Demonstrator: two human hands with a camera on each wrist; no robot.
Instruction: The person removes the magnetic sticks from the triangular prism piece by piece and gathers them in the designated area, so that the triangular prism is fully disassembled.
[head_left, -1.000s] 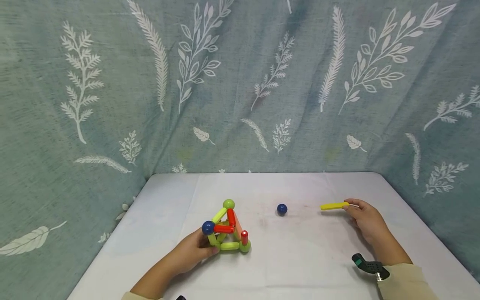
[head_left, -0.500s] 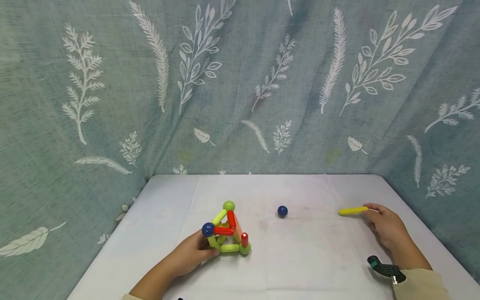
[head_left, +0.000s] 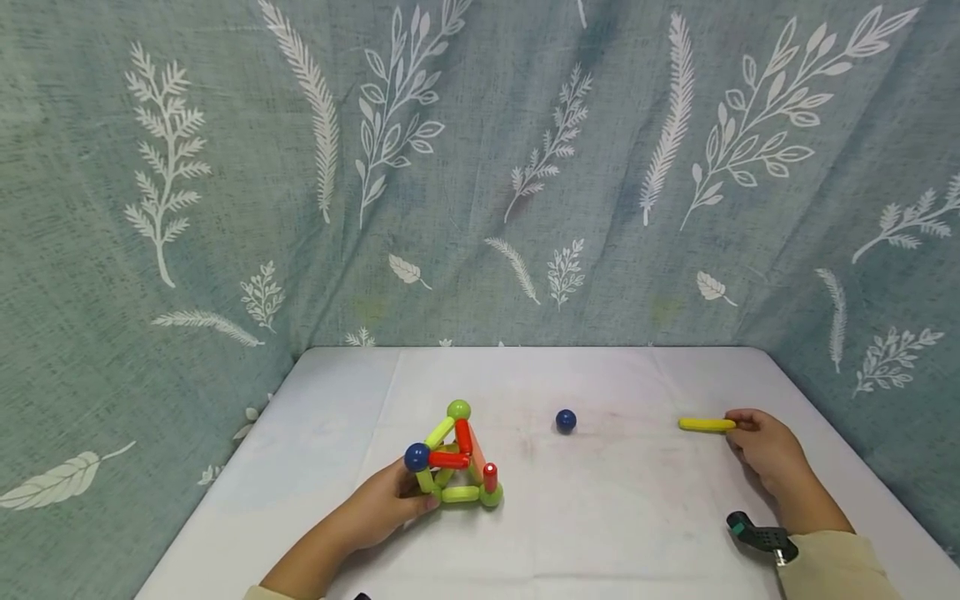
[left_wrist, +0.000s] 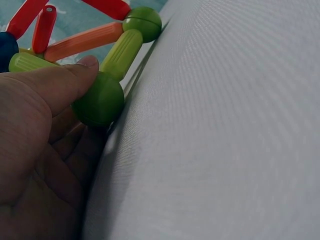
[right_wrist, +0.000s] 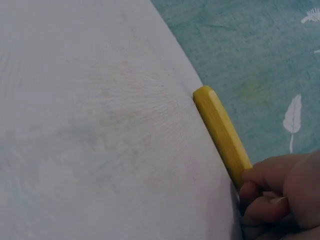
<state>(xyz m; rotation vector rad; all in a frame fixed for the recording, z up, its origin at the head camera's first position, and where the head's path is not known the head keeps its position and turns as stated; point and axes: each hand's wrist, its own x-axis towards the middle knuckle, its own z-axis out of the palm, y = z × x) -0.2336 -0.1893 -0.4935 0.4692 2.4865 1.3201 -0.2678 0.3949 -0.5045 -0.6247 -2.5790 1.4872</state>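
Note:
A frame of magnetic rods and balls [head_left: 461,494] stands on the table at left of centre. Green, red and orange rods join its green balls and one blue ball [head_left: 417,457]. My left hand [head_left: 378,508] grips it low on the left; in the left wrist view the thumb [left_wrist: 75,82] presses by a green ball [left_wrist: 100,102]. Over on the right, my right hand [head_left: 772,458] pinches one end of a yellow magnetic rod [head_left: 705,424], whose other end points left. The right wrist view shows that rod [right_wrist: 222,132] close to the tabletop; any gap beneath is unclear.
A loose dark blue ball [head_left: 566,421] lies between the two hands, toward the back. White cloth covers the table [head_left: 585,517]. Behind and beside it hangs a green-blue leaf-patterned curtain [head_left: 465,167]. A black device [head_left: 757,533] sits at the right sleeve.
My right hand has moved to the right with the yellow rod, then nearly stopped, and the rod has turned more level. The left hand and the rod-and-ball frame have stayed put.

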